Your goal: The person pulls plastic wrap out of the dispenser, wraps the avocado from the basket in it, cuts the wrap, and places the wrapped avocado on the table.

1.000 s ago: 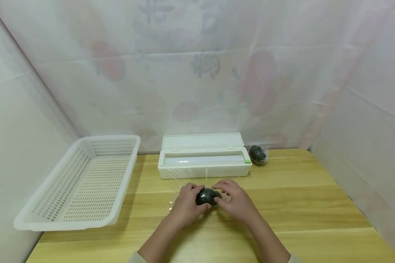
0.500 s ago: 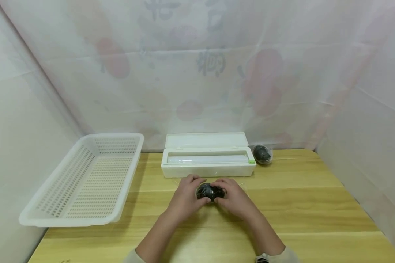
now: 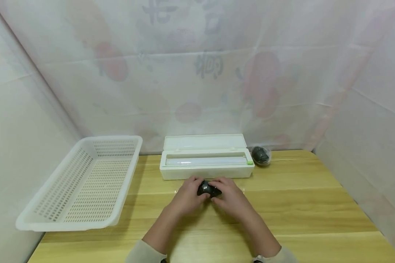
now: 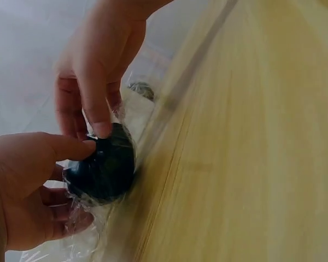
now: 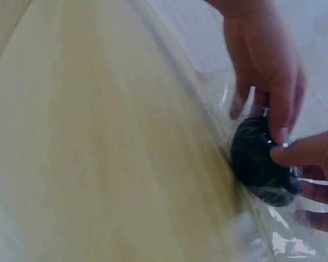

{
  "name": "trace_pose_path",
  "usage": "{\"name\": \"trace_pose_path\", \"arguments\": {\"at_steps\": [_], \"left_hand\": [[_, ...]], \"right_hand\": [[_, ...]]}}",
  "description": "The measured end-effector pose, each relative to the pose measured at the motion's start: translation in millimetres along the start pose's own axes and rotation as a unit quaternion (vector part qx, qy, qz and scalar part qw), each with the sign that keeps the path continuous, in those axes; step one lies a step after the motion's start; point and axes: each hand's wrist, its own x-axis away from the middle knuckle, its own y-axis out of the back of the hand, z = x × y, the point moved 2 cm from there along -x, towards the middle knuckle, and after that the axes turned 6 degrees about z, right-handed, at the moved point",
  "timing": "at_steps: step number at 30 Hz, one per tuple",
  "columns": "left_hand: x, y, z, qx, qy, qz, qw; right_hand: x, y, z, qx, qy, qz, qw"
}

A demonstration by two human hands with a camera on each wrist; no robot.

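Observation:
A dark green avocado (image 3: 204, 188), glossy under clear cling film (image 4: 79, 221), lies between both hands in the middle of the table. My left hand (image 3: 187, 195) holds its left side, thumb (image 4: 71, 146) on top and fingers curled beneath the film. From the other side, my right hand (image 3: 232, 197) grips it, thumb and fingertips pressing the film onto the fruit. The two thumbs nearly meet over it in the wrist views. Loose film spreads out past the fingers, and the avocado's underside is hidden.
Behind the hands stands an open white cling film box (image 3: 207, 171) with a roll (image 3: 205, 161) inside. A second wrapped avocado (image 3: 261, 156) sits right of it. The white perforated basket (image 3: 125, 182) is at left on the wooden table (image 3: 299, 212), with fabric walls around.
Film that stretched in front of the box is now gathered around the avocado. My right fingers have closed in from its tip onto its top, and the hands have come closer together.

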Motion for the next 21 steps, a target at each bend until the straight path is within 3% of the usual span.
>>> {"name": "trace_pose_path", "arguments": {"at_steps": [3,6,9,13,15,17,19,21], "left_hand": [[0.0,2.3,1.9,0.020,-0.001,-0.005,0.9998],[3.4,4.6,1.4,0.028,-0.009,-0.033,0.9990],[4.1,4.8,-0.3,-0.002,-0.028,-0.061,0.9977],[-0.4,-0.2,1.2,-0.027,-0.037,-0.062,0.9970],[-2.8,-1.9,4.1,-0.026,-0.029,-0.057,0.9976],[-4.3,-0.6,6.6,-0.024,-0.018,-0.057,0.9979],[-5.9,0.6,8.2,-0.022,-0.011,-0.057,0.9981],[-7.1,1.0,8.6,-0.017,-0.010,-0.057,0.9982]], "right_hand": [[-3.8,-1.9,-0.8,0.014,-0.002,-0.006,0.9999],[-9.1,-1.0,-4.3,0.012,-0.006,-0.005,0.9999],[-14.6,2.0,-8.5,0.000,-0.008,0.006,1.0000],[-17.6,4.0,-11.3,-0.010,-0.016,0.022,0.9996],[-17.5,5.0,-10.2,0.002,-0.010,0.002,0.9999],[-16.8,8.3,-6.5,-0.001,-0.003,-0.042,0.9991],[-15.2,12.8,-3.2,-0.029,0.002,-0.089,0.9957],[-14.1,15.1,-2.8,-0.081,-0.013,-0.109,0.9906]]}}
